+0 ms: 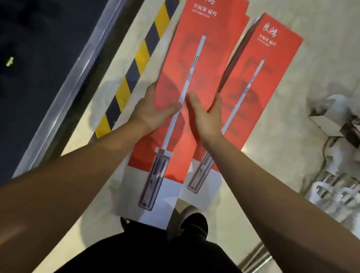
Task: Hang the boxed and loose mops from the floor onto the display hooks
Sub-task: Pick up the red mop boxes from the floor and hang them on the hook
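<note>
Between both hands' fingers (151, 91): mop box (185, 72).

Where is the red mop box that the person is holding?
In the head view, the red mop box sits mid-frame, held between the left hand and right hand, with a second red box at its right and yellow-black floor tape at its left.
</note>
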A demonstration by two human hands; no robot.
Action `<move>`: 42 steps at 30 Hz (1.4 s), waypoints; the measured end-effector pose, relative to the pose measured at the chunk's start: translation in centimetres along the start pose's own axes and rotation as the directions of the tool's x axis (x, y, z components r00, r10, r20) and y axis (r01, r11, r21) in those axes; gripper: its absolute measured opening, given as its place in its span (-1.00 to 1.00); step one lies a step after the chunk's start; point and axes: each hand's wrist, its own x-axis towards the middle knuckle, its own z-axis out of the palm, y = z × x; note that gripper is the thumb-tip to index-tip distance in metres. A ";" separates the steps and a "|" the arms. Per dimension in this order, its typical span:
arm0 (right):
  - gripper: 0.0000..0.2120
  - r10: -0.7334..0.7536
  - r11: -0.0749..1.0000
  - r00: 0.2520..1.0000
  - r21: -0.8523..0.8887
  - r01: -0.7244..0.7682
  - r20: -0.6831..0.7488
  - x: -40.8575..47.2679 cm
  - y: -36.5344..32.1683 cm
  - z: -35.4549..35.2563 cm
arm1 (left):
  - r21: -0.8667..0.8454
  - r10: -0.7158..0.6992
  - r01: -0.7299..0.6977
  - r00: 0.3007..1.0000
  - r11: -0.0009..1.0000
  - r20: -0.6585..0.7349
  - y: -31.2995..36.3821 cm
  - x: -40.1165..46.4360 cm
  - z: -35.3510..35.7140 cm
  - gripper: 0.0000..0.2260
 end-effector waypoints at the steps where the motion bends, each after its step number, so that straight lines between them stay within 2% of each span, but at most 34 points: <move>1: -0.15 0.003 0.999 1.000 0.046 -0.003 -0.002 -0.2 0.1 0.2 | -0.081 0.006 -0.007 1.000 0.997 -0.003 -0.2 -0.2 0.3 -0.14; 3: -0.17 -0.004 0.993 1.000 0.121 0.006 -0.015 -1.1 0.1 0.4 | -0.196 0.036 -0.037 0.999 0.980 -0.009 0.0 -1.0 0.5 -0.11; 5: -0.10 0.005 0.985 1.000 0.170 -0.006 0.002 -2.4 0.1 0.3 | -0.234 0.072 -0.073 0.997 0.969 -0.011 0.0 -3.0 0.3 -0.11; 9: -0.19 -0.006 0.977 0.998 0.214 -0.008 0.061 -7.1 -0.6 -0.9 | -0.287 0.114 -0.101 0.993 0.952 0.027 0.2 -9.1 -1.2 -0.28; 12: -0.12 0.003 0.962 0.999 0.272 -0.013 0.040 -10.8 -3.0 -2.3 | -0.321 0.081 -0.082 0.997 0.943 -0.017 2.4 -13.1 -2.5 -0.33; 15: -0.11 0.010 0.960 1.000 0.278 -0.018 0.028 -14.0 -7.7 -4.1 | -0.372 0.031 -0.042 0.999 0.927 -0.036 6.1 -16.5 -4.5 -0.49; 18: -0.13 -0.008 0.958 1.000 0.286 0.007 0.001 -17.9 -13.3 -6.0 | -0.417 -0.022 -0.004 0.998 0.909 -0.058 10.8 -19.6 -7.4 -0.53; 22: -0.30 -0.114 0.970 0.992 0.210 0.124 -0.060 -23.8 -21.7 -8.7 | -0.516 -0.021 0.009 1.000 0.857 -0.017 17.7 -24.6 -12.2 -0.64; 24: -0.36 -0.172 0.966 0.982 0.181 0.184 -0.081 -26.8 -26.0 -10.4 | -0.511 -0.004 -0.014 0.999 0.859 -0.034 21.5 -27.7 -14.6 -0.62; 27: -0.49 -0.247 0.950 0.966 0.177 0.258 -0.078 -30.9 -31.9 -12.9 | -0.479 0.072 -0.129 0.988 0.868 -0.136 27.0 -31.5 -17.7 -0.54; 31: -0.43 -0.382 0.915 0.923 0.125 0.385 -0.041 -36.6 -39.2 -16.5 | -0.442 0.152 -0.244 0.960 0.863 -0.233 33.0 -37.3 -20.8 -0.65; 36: -0.39 -0.547 0.827 0.837 0.151 0.541 -0.004 -44.4 -47.1 -21.1 | -0.481 0.208 -0.352 0.922 0.803 -0.327 39.5 -47.1 -24.4 -0.55; 39: -0.29 -0.656 0.748 0.754 0.168 0.642 0.040 -48.0 -50.2 -22.8 | -0.501 0.253 -0.443 0.880 0.744 -0.401 41.8 -51.9 -25.8 -0.57; 42: -0.16 -0.744 0.664 0.666 0.170 0.728 0.053 -51.1 -52.8 -23.7 | -0.453 0.297 -0.545 0.808 0.705 -0.510 43.5 -57.0 -27.4 -0.56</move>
